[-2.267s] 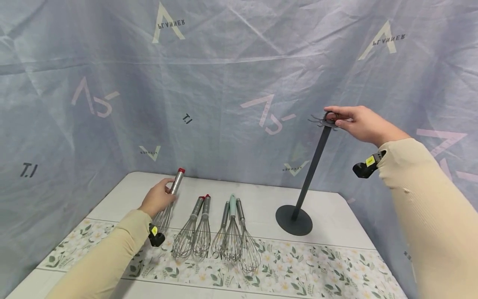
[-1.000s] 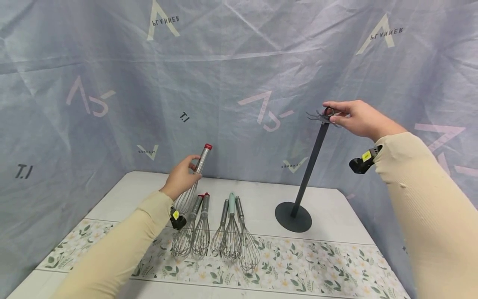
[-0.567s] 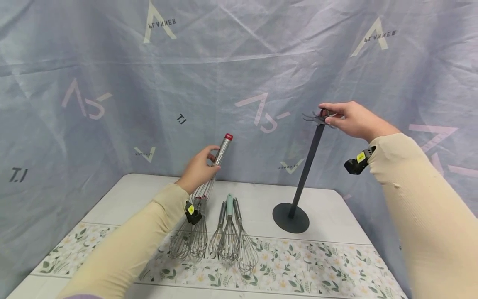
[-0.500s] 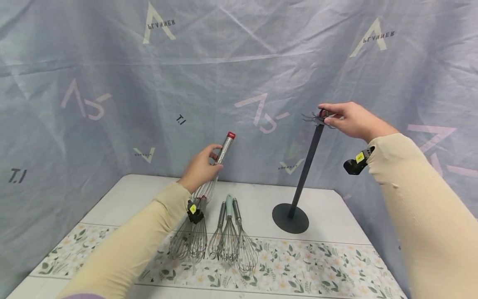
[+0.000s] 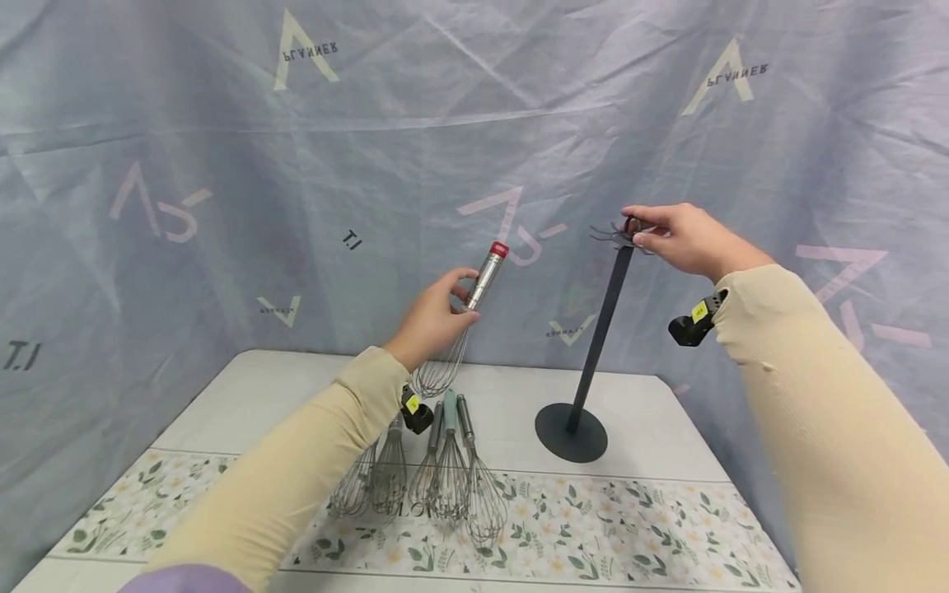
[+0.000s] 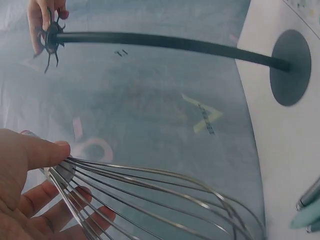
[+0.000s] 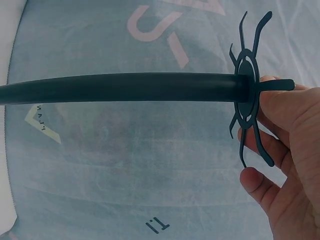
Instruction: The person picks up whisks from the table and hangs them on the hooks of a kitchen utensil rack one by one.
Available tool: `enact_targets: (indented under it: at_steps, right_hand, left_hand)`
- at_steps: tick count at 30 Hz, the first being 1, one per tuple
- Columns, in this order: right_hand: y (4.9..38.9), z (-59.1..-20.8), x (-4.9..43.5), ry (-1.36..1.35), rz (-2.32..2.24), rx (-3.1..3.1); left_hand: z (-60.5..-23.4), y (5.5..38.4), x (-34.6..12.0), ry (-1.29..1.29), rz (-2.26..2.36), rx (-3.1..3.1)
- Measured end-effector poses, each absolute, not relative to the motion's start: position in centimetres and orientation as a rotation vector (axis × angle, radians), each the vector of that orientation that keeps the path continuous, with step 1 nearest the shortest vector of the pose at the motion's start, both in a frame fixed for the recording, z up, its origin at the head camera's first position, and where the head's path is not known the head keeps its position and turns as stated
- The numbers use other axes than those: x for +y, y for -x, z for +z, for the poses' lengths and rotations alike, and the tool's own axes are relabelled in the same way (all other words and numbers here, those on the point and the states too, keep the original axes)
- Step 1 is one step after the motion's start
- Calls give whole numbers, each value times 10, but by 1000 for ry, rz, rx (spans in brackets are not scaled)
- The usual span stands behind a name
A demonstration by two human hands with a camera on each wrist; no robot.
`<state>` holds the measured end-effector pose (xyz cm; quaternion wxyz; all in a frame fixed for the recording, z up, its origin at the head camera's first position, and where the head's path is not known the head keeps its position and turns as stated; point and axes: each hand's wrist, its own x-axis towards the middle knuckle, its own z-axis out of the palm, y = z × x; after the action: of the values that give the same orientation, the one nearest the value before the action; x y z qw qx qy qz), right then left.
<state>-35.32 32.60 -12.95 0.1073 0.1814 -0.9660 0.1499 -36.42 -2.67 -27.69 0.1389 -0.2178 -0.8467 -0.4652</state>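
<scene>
A red-capped wire whisk (image 5: 485,280) is grasped low on its handle in the left hand (image 5: 436,319); it is held tilted, cap uppermost, in the air above the table (image 5: 652,428), apart from the dark hook stand (image 5: 599,338); the stand is pinched at its top by the right hand (image 5: 689,239); five other whisks (image 5: 450,412) are laid side by side on the table, partly hidden at left by the left sleeve (image 5: 296,469).

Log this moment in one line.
left hand: holds red-capped whisk above table | right hand: grips hook stand at top | hook stand: on table | other whisks: lying on table
</scene>
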Motion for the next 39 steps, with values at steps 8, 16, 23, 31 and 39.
enact_targets:
  at_steps: [8,16,23,31,39]
  right_hand:
    - [353,-129,323,-524,421,-2835]
    - [350,-127,319,-517,421,-2815]
    - [348,-127,311,-526,420,-2766]
    - [350,-128,309,-473,412,-2793]
    - [348,-129,311,-477,417,-2774]
  left_hand:
    - [-265,358,-4,770,-1376,-2379]
    - [-258,356,15,844,-1390,-2347]
    - [-258,354,31,894,-1422,-2333]
    - [-257,350,45,956,-1458,-2293]
    - [-256,348,55,1003,-1449,-2277]
